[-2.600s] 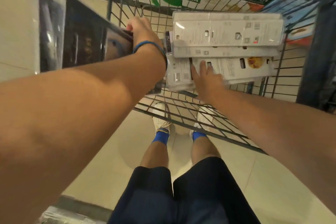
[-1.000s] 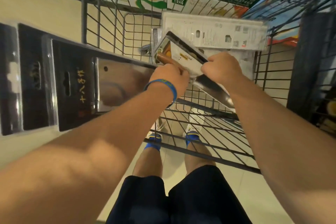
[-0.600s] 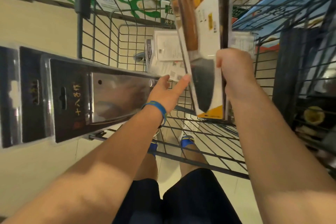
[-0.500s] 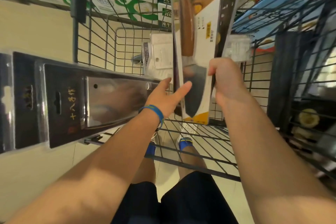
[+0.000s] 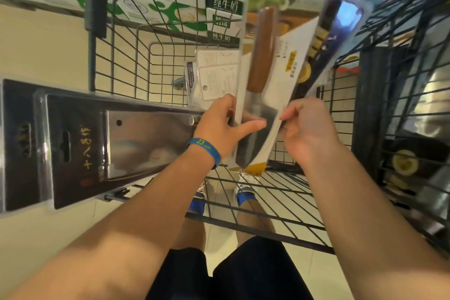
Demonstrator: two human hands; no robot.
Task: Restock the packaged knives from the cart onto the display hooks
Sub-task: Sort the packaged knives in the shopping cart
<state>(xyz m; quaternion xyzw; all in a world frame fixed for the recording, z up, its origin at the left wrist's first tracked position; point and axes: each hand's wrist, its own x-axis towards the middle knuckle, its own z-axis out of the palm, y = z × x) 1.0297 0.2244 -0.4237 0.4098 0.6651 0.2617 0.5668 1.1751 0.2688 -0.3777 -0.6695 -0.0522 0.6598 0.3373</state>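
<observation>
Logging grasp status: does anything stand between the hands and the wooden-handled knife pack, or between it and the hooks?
Not at the hands: the left hand and right hand both grip the wooden-handled knife pack above the cart. No display hooks are in view, so that path cannot be judged.

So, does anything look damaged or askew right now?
Nothing looks damaged. One oddity: behind the wood-handled knife pack, held by the left hand and right hand, what seems a second pack fans out tilted to the right, not squared up. The black cleaver packs look intact.
</observation>
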